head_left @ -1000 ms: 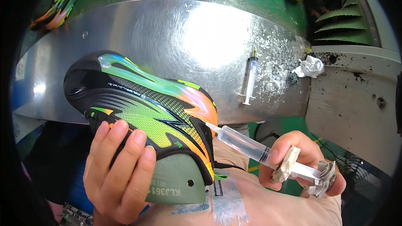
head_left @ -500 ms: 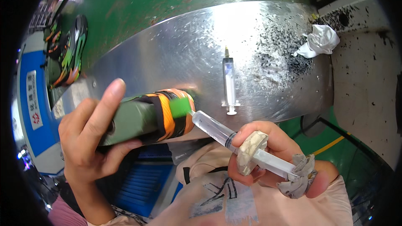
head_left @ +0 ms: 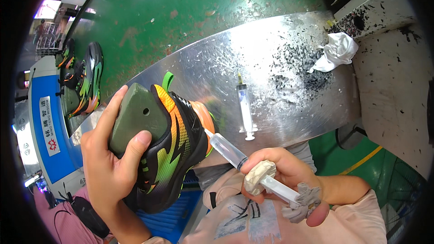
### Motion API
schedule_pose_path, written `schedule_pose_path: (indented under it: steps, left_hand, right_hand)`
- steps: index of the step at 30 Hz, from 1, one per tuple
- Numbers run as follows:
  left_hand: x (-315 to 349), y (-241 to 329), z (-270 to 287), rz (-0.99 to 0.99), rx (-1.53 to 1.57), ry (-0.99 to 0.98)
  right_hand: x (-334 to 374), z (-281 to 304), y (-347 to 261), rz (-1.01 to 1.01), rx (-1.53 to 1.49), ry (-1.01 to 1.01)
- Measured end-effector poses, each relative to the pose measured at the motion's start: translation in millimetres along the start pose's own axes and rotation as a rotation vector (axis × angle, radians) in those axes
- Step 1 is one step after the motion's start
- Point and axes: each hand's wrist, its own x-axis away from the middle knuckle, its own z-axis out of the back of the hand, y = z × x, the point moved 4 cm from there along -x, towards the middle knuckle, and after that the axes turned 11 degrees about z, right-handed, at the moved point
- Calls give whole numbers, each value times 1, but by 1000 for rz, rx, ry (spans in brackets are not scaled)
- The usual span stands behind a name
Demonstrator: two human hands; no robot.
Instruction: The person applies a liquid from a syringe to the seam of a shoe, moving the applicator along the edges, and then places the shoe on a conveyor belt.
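My left hand (head_left: 106, 165) is closed round a dark green shoe last (head_left: 135, 124), thumb on one side and fingers on the other. On the last sits a black, orange and green sports shoe (head_left: 178, 153), tilted with its heel to the right and a green pull loop sticking up. My right hand (head_left: 289, 167) grips a clear syringe (head_left: 229, 152), thumb at the plunger end. Pale wrapping surrounds its flange and grey wrapping its plunger end. The syringe tip meets or nearly meets the shoe's heel edge, near the sole; exact contact cannot be told.
A second syringe (head_left: 245, 110) with a needle tip lies on the metal tabletop (head_left: 194, 68). Black specks and a crumpled white cloth (head_left: 337, 52) are at its right. More sports shoes (head_left: 88, 81) stand at the left, beside a blue and white machine panel (head_left: 45, 126).
My left hand has turned the shoe, so its side and sole edge now show and the heel loop points up. The syringe in my right hand has shifted slightly left and down.
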Motion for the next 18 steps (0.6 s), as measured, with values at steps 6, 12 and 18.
schedule_pose_path:
  steps: [6, 12, 18]
  left_hand:
    - [-52, -44, 15, 42, 182, -37]
    - [-166, 60, 41, -623, -551, 394]
    - [-266, 157, -22, -660, -789, 394]
  right_hand:
    - [-9, 22, -57, 346, 288, -76]
    - [7, 41, -102, 219, 2086, -198]
    - [14, 33, -89, -33, 2279, -366]
